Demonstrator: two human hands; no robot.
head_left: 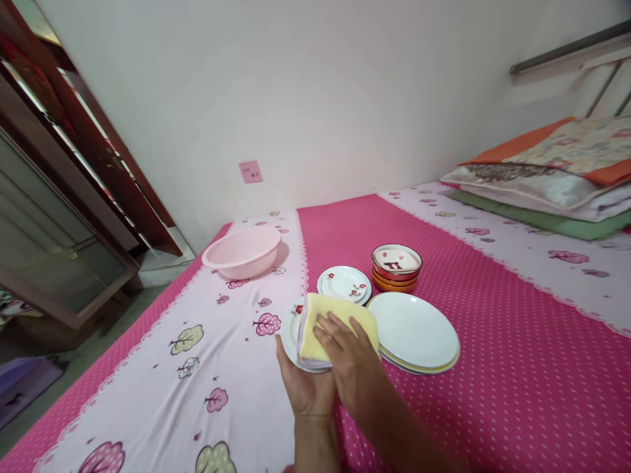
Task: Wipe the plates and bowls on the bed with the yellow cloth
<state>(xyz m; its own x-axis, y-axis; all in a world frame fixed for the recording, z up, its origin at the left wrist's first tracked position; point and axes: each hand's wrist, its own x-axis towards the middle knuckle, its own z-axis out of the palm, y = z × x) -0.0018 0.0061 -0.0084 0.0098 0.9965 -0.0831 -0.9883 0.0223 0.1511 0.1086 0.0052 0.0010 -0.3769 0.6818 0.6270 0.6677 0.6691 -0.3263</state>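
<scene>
My left hand (306,386) grips the near left rim of a white plate (288,332) with a red flower, thumb at its edge and the other fingers hidden beneath. Over most of that plate lies a folded yellow cloth (320,315) with a lilac checked side. My right hand (346,348) presses on top of the cloth, its fingers stretched out flat. Just beyond are small white flowered plates (340,284), stacked. To the right sits a stack of larger white plates (414,330), and behind it a stack of bowls (396,266), the top one patterned inside.
A pink basin (244,253) stands at the back left of the bed, near the wall. Folded bedding (547,180) is piled at the far right. The pink and white patterned bedsheet (231,368) lies under the dishes. A pink note (250,172) is stuck on the wall.
</scene>
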